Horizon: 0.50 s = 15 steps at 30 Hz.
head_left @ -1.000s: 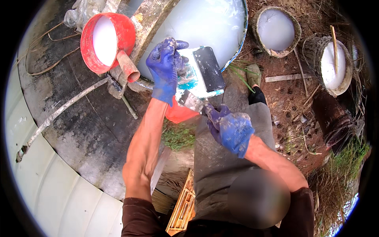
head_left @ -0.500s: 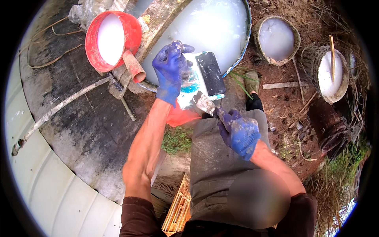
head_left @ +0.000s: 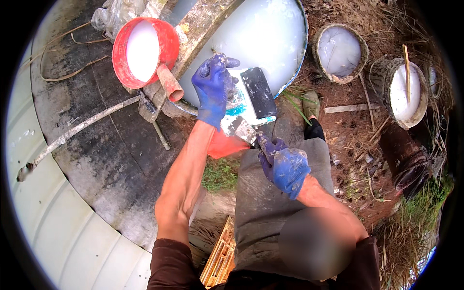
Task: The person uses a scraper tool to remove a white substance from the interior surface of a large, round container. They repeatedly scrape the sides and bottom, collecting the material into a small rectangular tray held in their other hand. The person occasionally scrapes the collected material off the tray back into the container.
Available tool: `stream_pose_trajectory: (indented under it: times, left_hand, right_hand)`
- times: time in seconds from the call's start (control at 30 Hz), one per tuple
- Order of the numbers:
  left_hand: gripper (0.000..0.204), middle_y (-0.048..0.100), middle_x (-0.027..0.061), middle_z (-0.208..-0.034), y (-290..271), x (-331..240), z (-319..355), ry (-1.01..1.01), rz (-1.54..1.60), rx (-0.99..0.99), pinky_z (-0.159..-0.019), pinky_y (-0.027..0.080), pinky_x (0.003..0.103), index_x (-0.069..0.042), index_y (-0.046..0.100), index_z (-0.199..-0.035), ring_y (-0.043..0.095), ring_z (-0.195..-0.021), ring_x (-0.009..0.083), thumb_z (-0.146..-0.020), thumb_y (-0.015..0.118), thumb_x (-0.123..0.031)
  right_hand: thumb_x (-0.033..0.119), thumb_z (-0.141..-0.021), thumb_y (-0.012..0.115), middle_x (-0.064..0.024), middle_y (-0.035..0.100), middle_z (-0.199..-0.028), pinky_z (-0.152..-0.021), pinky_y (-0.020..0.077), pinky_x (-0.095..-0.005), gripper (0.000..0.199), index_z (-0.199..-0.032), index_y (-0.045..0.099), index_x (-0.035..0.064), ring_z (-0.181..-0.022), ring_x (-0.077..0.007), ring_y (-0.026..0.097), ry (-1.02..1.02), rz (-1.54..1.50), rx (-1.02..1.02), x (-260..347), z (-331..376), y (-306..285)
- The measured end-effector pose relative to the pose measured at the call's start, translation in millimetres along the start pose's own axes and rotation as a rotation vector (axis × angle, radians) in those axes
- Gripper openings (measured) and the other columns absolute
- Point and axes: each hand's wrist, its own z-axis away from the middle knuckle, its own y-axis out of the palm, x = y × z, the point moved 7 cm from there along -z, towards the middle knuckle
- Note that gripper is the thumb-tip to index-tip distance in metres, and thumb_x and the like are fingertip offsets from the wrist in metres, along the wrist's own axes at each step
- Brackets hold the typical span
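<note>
Gloved hands at work: our left hand (head_left: pixel 212 89) gripped a stiff, wet-slick black-and-white slab (head_left: pixel 251 96); our right hand (head_left: pixel 285 164) clutched a flat metal scraper (head_left: pixel 239 128).

Our left hand (head_left: pixel 214 89), blue-gloved, grips white scraper-like tool with black pad (head_left: pixel 259 93) over rim of big blue tub (head_left: pixel 293 72) of white liquid. Our right hand (head_left: pixel 286 165), also gloved, pinches small metal blade (head_left: pixel 240 128) just below tool. Red funnel (head_left: pixel 145 53) rests left; three woven baskets (head_left: pixel 338 50) of white liquid right.
</note>
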Motion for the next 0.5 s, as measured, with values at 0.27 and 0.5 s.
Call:
stream_pose_trajectory:
  times: [0.27, 0.5]
  left_hand:
    - [0.032, 0.065, 0.0091, -0.071, 1.9, -5.5, 11.8, 0.009, 0.030, -0.021, -0.054, 0.053, 0.030, 0.006, 0.069, -0.093, 0.050, -0.049, 0.0093, -0.099, 0.059, -0.025]
    - [0.034, 0.050, 0.0018, -0.054, -5.6, -8.9, -8.5, -0.115, -0.061, -0.008, -0.050, 0.048, 0.029, 0.003, 0.070, -0.088, 0.045, -0.043, 0.0102, -0.099, 0.060, -0.029]
  right_hand:
    - [0.028, -0.097, 0.054, -0.0216, 0.069, -0.098, -0.074, 0.0549, -0.0505, 0.037, -0.127, 0.062, 0.0081, -0.084, -0.0394, 0.070, 0.239, -0.086, -0.283, -59.1, -51.3, -24.5]
    - [0.024, -0.094, 0.062, -0.0245, 0.066, -0.119, -0.095, 0.0504, -0.0417, 0.046, -0.135, 0.056, 0.0045, -0.112, -0.0384, 0.065, 0.274, -0.297, -0.136, -58.6, -32.9, -49.4]
